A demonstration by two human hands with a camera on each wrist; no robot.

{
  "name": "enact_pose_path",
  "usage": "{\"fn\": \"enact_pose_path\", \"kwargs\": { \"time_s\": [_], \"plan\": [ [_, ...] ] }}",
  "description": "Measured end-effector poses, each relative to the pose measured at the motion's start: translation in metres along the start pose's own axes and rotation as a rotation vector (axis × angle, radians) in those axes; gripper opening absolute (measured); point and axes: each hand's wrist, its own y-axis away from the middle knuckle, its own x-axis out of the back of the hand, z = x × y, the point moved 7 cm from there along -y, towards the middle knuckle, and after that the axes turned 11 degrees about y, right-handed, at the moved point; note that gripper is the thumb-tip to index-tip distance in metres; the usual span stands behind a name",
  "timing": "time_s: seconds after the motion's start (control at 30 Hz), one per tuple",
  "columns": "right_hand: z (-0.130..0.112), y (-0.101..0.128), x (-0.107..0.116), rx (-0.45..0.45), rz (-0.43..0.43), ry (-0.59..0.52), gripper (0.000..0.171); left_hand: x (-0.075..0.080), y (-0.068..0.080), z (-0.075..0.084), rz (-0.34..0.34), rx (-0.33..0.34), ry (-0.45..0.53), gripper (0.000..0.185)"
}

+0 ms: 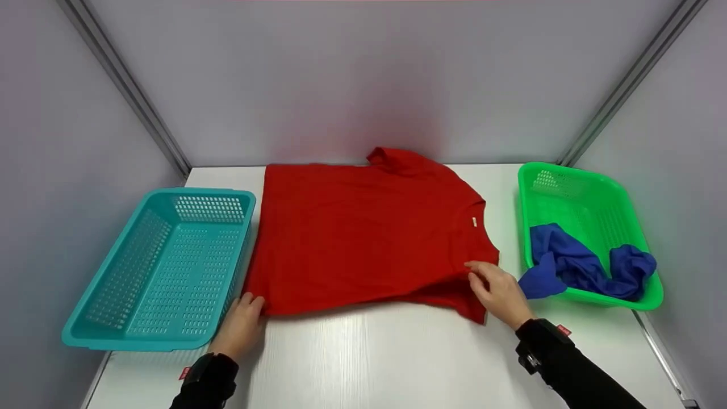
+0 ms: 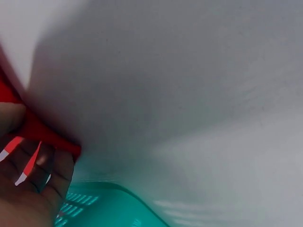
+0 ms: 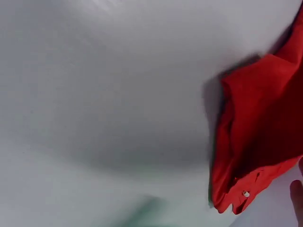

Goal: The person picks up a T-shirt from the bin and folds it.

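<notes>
No readable writing anywhere, sorry. The only label-ish things are a small pale tag [image 1: 472,222] inside the collar of the red t-shirt [image 1: 363,227], too small to make out any text, and little red tabs by both wrist straps that are just as unreadable.

The shirt is lying spread out flat in the middle of the white table [image 1: 397,352], collar pointing toward the right side and hem toward the left. One sleeve sticks up at the far edge by the back wall, the other one is at the near edge on the right.

Left hand [image 1: 241,326] is down at the near left corner of the shirt, right at the hem. From the left wrist view the fingers [image 2: 28,175] are curled with the red fabric pinched between them, so it's gripping that corner. It sits just beside the teal basket [image 1: 113,284], which stands on the left of the table.

Right hand [image 1: 500,292] is on the near right part of the shirt, by the sleeve just below the collar. Fingers are bent and it looks like thumb and fingertips are pinching a fold of the cloth there. Both forearms are in black sleeves, coming in from the bottom.

On the right there's a green basket [image 1: 573,199] with a crumpled blue cloth [image 1: 573,264] in it, partly hanging over the near rim, close to the right hand but not touching.
</notes>
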Motion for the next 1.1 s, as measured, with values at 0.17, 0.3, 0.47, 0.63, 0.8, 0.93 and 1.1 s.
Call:
{"fn": "enact_pose_path", "kwargs": {
  "time_s": [0.17,0.3,0.47,0.63,0.8,0.93,1.1],
  "plan": [
    [-0.013,0.001,0.011,0.032,-0.024,-0.078,0.014,0.005,0.000,0.005,0.061,-0.017,-0.037,0.014],
    [-0.025,0.015,-0.003,0.146,-0.182,-0.046,0.020,0.006,0.003,0.006,0.079,-0.048,-0.063,0.018],
    [-0.014,0.051,-0.040,0.195,-0.546,0.025,0.040,0.009,0.008,0.002,0.087,-0.060,-0.066,0.031],
    [0.001,0.078,-0.044,0.350,-0.570,0.134,0.077,0.008,0.011,0.001,0.078,-0.068,-0.039,0.035],
    [0.011,0.084,-0.028,0.483,-0.405,0.185,0.047,0.008,0.013,-0.001,0.076,-0.073,-0.042,0.032],
    [0.011,0.089,-0.022,0.567,-0.312,0.212,0.032,0.009,0.013,-0.002,0.071,-0.052,-0.053,0.035],
    [0.013,0.084,-0.012,0.490,-0.207,0.199,0.026,0.010,0.011,0.001,0.066,-0.026,-0.076,0.032]
  ]
}}
